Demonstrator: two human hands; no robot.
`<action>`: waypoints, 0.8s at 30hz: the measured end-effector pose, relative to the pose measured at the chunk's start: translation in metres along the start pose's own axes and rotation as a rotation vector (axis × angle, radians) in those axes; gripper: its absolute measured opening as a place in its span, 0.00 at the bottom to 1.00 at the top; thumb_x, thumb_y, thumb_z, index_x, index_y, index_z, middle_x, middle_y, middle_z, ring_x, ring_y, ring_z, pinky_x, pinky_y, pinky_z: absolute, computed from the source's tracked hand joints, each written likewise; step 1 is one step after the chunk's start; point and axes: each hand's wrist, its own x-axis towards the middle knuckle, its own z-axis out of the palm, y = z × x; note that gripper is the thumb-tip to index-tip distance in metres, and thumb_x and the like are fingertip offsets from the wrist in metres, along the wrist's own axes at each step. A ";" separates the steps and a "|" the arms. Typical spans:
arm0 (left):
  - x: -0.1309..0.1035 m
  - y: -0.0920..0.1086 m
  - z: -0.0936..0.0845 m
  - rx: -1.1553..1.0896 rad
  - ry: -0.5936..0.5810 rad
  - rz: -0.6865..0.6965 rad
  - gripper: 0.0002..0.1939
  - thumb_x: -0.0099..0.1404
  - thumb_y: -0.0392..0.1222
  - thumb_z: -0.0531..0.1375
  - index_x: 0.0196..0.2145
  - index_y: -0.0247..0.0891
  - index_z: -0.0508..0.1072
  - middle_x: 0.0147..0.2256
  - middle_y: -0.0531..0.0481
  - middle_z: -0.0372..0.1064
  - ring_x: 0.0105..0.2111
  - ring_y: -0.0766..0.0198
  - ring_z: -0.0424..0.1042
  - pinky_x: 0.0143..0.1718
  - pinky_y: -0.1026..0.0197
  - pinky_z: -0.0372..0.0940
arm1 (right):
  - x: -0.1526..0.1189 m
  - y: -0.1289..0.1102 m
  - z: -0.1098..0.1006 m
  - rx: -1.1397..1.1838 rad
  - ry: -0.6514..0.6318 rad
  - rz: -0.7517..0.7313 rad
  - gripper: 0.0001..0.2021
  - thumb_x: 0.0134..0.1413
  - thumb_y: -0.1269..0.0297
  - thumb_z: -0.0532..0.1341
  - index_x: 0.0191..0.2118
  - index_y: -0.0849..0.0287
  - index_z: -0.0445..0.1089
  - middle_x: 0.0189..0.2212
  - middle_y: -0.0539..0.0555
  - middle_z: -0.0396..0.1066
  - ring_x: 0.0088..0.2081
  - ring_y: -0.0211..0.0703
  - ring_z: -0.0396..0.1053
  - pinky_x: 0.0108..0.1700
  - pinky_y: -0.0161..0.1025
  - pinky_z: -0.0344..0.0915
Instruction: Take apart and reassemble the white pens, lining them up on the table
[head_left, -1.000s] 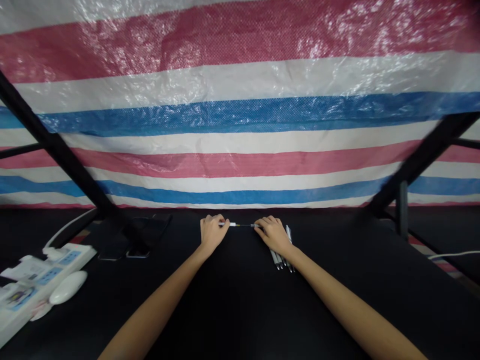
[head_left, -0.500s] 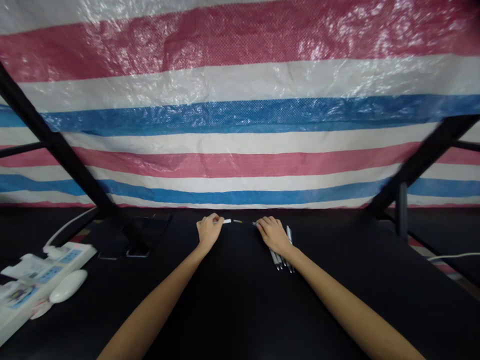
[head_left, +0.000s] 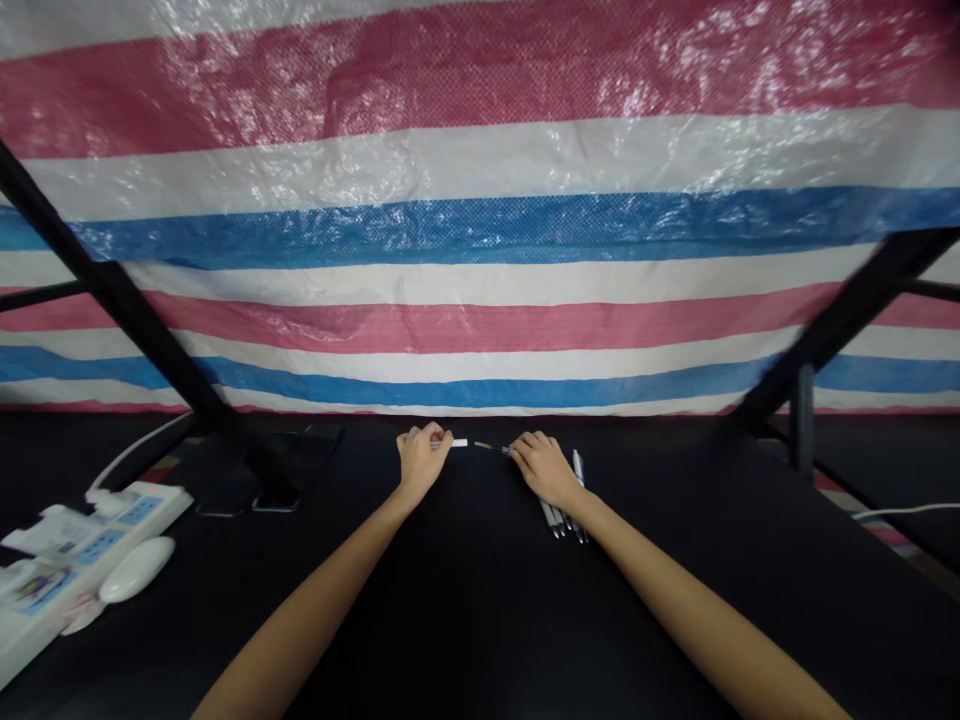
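My left hand (head_left: 421, 462) pinches a white pen barrel (head_left: 460, 443), whose end points right from the fingertips. Across a small gap, my right hand (head_left: 543, 468) has its fingers closed on a thin pen refill (head_left: 484, 446) with a clear tip piece near the fingers. The refill's free end faces the barrel, apart from it. Several grey and white pens (head_left: 554, 520) lie side by side on the black table (head_left: 465, 600), partly hidden under my right hand and wrist.
At the left stand a white power strip (head_left: 112, 540) with plugs and a white mouse (head_left: 138, 570). Dark phones (head_left: 276, 500) lie near the left black frame bar (head_left: 161, 335). A striped plastic sheet (head_left: 480, 230) hangs behind the table; another bar (head_left: 825, 320) slants at the right.
My left hand and the barrel have shifted slightly right. The refill in my right hand has tilted a little, and the gap to the barrel is about as small as before.
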 end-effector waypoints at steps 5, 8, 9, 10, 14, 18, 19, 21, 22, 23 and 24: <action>-0.003 0.002 0.001 0.043 0.005 0.093 0.10 0.62 0.45 0.54 0.25 0.40 0.69 0.25 0.52 0.70 0.33 0.59 0.67 0.43 0.54 0.53 | 0.000 0.000 0.000 0.004 -0.015 -0.028 0.14 0.64 0.63 0.46 0.38 0.56 0.68 0.38 0.55 0.68 0.41 0.45 0.61 0.41 0.41 0.55; -0.004 0.003 0.001 0.065 0.008 0.132 0.10 0.62 0.45 0.54 0.25 0.40 0.69 0.26 0.51 0.70 0.33 0.58 0.67 0.43 0.54 0.53 | -0.001 0.000 -0.002 0.018 -0.023 -0.037 0.14 0.64 0.63 0.46 0.38 0.56 0.68 0.39 0.54 0.68 0.41 0.45 0.61 0.42 0.41 0.55; -0.004 0.003 0.001 0.069 0.009 0.140 0.11 0.62 0.45 0.54 0.25 0.40 0.69 0.26 0.51 0.70 0.33 0.58 0.67 0.43 0.54 0.53 | -0.001 -0.001 -0.002 0.022 -0.024 -0.039 0.14 0.64 0.63 0.46 0.38 0.56 0.68 0.39 0.54 0.68 0.41 0.45 0.61 0.42 0.41 0.55; -0.004 0.003 0.001 0.072 0.010 0.147 0.11 0.62 0.45 0.53 0.25 0.40 0.69 0.26 0.51 0.70 0.33 0.59 0.66 0.42 0.54 0.53 | -0.001 -0.001 -0.002 0.024 -0.024 -0.039 0.14 0.64 0.63 0.46 0.39 0.56 0.68 0.38 0.54 0.68 0.41 0.44 0.61 0.42 0.41 0.55; -0.004 0.003 0.001 0.079 0.015 0.149 0.11 0.63 0.46 0.53 0.26 0.40 0.69 0.26 0.51 0.70 0.32 0.59 0.66 0.42 0.54 0.53 | -0.001 -0.001 -0.003 0.018 -0.022 -0.041 0.14 0.64 0.63 0.47 0.39 0.56 0.69 0.38 0.54 0.68 0.41 0.44 0.61 0.41 0.41 0.55; -0.004 0.003 0.001 0.082 0.009 0.150 0.12 0.63 0.46 0.53 0.26 0.40 0.69 0.26 0.51 0.71 0.33 0.59 0.66 0.42 0.54 0.53 | -0.001 -0.002 -0.004 0.013 -0.024 -0.048 0.14 0.64 0.63 0.47 0.39 0.56 0.69 0.38 0.55 0.68 0.41 0.45 0.61 0.41 0.41 0.55; -0.004 0.003 0.001 0.080 0.008 0.152 0.12 0.63 0.46 0.53 0.26 0.40 0.69 0.26 0.51 0.70 0.33 0.58 0.66 0.42 0.54 0.53 | -0.001 -0.002 -0.004 0.012 -0.025 -0.050 0.14 0.64 0.63 0.46 0.39 0.56 0.69 0.38 0.55 0.68 0.41 0.45 0.61 0.42 0.41 0.55; -0.004 0.003 0.001 0.075 0.004 0.159 0.12 0.63 0.46 0.53 0.26 0.40 0.69 0.25 0.51 0.70 0.33 0.58 0.66 0.42 0.53 0.53 | -0.001 -0.003 -0.005 0.009 -0.027 -0.053 0.15 0.64 0.63 0.46 0.39 0.56 0.69 0.38 0.55 0.68 0.41 0.45 0.61 0.42 0.42 0.55; -0.004 0.003 0.001 0.070 -0.003 0.169 0.12 0.63 0.46 0.53 0.26 0.40 0.69 0.25 0.51 0.70 0.33 0.58 0.66 0.42 0.53 0.54 | -0.001 -0.003 -0.005 0.006 -0.026 -0.054 0.15 0.64 0.63 0.46 0.39 0.56 0.69 0.38 0.55 0.68 0.41 0.45 0.61 0.42 0.42 0.55; -0.004 0.003 0.001 0.063 -0.014 0.186 0.12 0.64 0.46 0.53 0.27 0.40 0.69 0.25 0.51 0.69 0.33 0.59 0.66 0.42 0.54 0.54 | -0.001 -0.003 -0.005 0.003 -0.025 -0.055 0.15 0.64 0.62 0.46 0.39 0.56 0.69 0.38 0.55 0.68 0.41 0.46 0.61 0.42 0.42 0.55; -0.005 0.003 0.001 0.056 -0.031 0.212 0.12 0.64 0.47 0.52 0.27 0.40 0.69 0.25 0.51 0.69 0.32 0.59 0.66 0.42 0.54 0.55 | -0.001 -0.004 -0.006 0.001 -0.023 -0.058 0.15 0.64 0.62 0.46 0.40 0.56 0.69 0.38 0.55 0.68 0.41 0.46 0.61 0.42 0.42 0.55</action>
